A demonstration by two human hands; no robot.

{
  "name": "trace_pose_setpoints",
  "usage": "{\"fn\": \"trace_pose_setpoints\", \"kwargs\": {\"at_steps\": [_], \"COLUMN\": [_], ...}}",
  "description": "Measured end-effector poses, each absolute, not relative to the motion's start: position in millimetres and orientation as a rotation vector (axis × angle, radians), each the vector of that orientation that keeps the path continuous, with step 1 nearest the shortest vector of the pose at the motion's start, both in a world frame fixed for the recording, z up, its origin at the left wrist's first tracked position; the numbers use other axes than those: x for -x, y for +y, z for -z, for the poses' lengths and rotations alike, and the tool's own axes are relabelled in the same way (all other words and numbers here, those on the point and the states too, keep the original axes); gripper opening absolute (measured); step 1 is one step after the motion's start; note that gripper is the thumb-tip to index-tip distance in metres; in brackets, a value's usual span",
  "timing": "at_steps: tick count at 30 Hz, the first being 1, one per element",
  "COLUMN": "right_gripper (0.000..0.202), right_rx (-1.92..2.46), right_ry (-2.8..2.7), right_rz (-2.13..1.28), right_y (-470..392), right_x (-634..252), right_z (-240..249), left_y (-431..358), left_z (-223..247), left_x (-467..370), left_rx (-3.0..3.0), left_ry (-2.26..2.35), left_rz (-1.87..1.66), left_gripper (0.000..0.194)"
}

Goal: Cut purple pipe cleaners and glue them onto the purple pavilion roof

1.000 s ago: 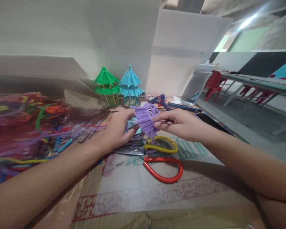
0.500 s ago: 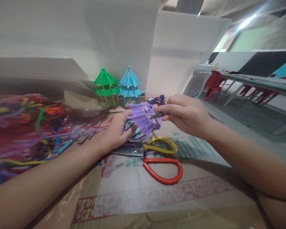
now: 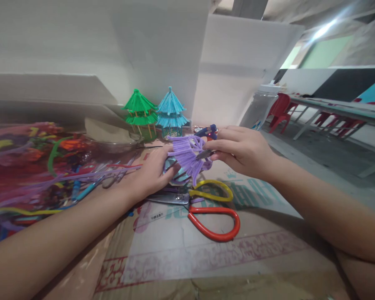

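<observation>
In my left hand [image 3: 158, 168] is a small pavilion model with a purple pipe-cleaner roof [image 3: 187, 154], its strips fanning out side by side. The fingers wrap round its lower part, where a pale blue base [image 3: 177, 174] and dark posts show. My right hand [image 3: 245, 152] pinches a dark, pointed metal tool that looks like tweezers [image 3: 204, 154]. The tip touches or lies just over the purple strips; which of the two I cannot tell. Just below the model lie large scissors [image 3: 214, 210] with one yellow and one red handle loop.
Behind the model stand a green pavilion [image 3: 140, 112] and a light blue pavilion [image 3: 171, 114]. A blue glue gun [image 3: 207, 131] lies near them. Pipe cleaners and coloured bits [image 3: 37, 166] crowd the left, by a clear bowl [image 3: 112, 143]. Printed cardboard [image 3: 175, 250] covers the worktop.
The tweezers' tip has shifted slightly down and left on the purple strips, and my right hand tilted a little with it. My left hand and the model have hardly moved.
</observation>
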State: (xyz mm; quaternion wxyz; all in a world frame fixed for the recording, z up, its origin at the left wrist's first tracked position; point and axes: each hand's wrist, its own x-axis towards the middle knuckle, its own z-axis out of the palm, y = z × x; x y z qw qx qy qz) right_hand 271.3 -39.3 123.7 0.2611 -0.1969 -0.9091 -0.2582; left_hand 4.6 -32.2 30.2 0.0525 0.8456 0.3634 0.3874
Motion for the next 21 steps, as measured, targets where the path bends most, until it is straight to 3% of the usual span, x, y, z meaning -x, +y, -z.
{"fn": "trace_pose_setpoints", "kwargs": {"at_steps": [21], "right_gripper": [0.028], "right_rx": [0.449], "right_ry": [-2.472], "right_rz": [0.773], "right_y": [-42.7], "right_x": [-271.7], "right_z": [-128.0], "left_y": [-31.4], "left_z": [-28.9], "left_x": [-5.3], "left_rx": [-2.6], "left_ry": [1.089], "left_rz": [-1.21], "left_gripper": [0.045]}}
